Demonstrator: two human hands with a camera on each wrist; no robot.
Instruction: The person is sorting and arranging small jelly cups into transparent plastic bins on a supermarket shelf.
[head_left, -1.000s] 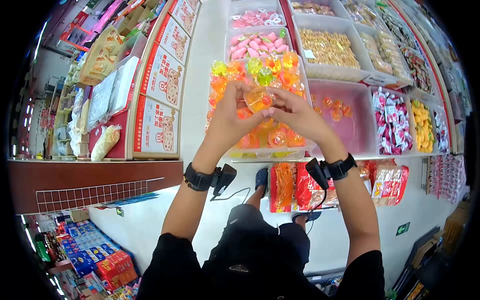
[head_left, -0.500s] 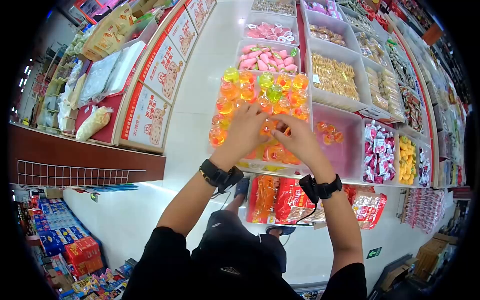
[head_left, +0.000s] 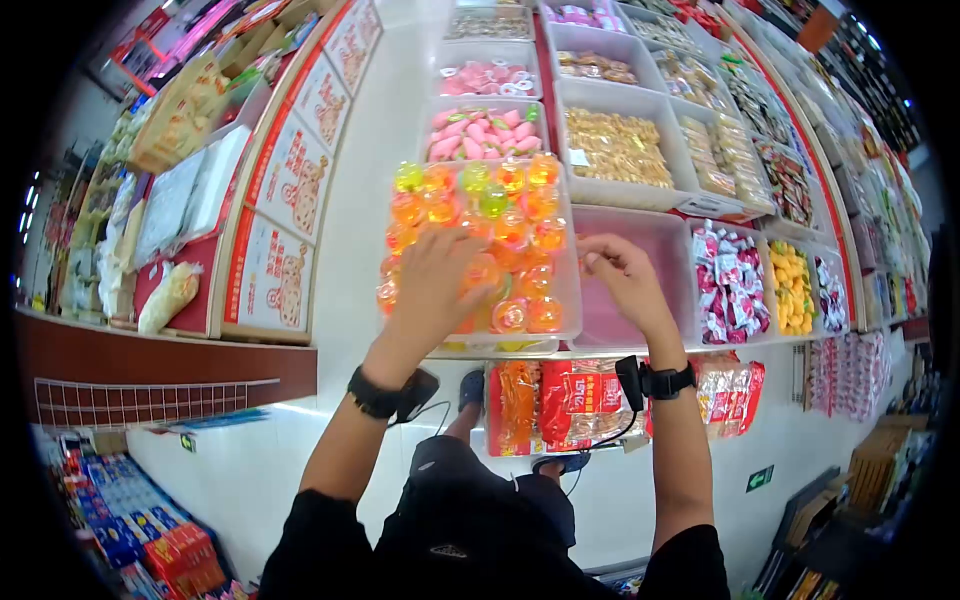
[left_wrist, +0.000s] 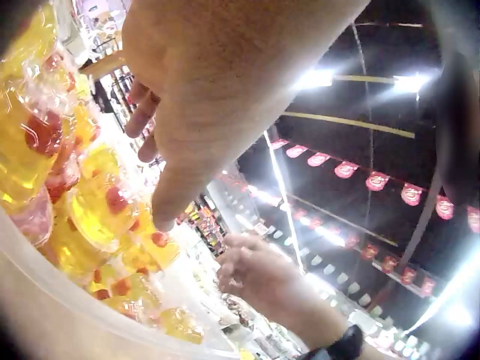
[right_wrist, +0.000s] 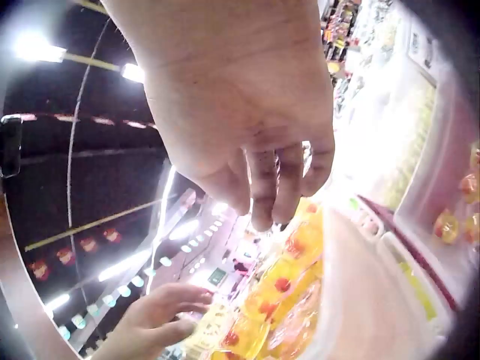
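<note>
My left hand point(head_left: 435, 275) lies over a translucent bin point(head_left: 572, 290) heaped with round, clear-wrapped orange jelly packs point(head_left: 510, 315). Its fingers reach forward among the packs, and the thumb points right. A few yellow-green packs point(head_left: 492, 200) sit near the bin's far side. Right of that bin, my right hand point(head_left: 625, 275) hovers over a pink-floored bin point(head_left: 660, 230), fingers loosely bent. In the right wrist view those fingers point(right_wrist: 289, 180) hang down with nothing seen between them. Several orange packs point(right_wrist: 446, 225) show in the pink-floored bin there.
Pink peach-shaped sweets point(head_left: 485, 132) fill the bin behind. Gold-wrapped snacks point(head_left: 620, 145), purple-and-white packets point(head_left: 735, 280) and yellow sweets point(head_left: 790, 290) fill bins to the right. Red snack bags point(head_left: 585, 400) stand below the front edge. A counter with printed panels point(head_left: 275, 270) stands left.
Both hands held one orange jelly pack together over the bin; now they are apart. The left hand rests over the packs, and the right has moved to the right without the pack.
</note>
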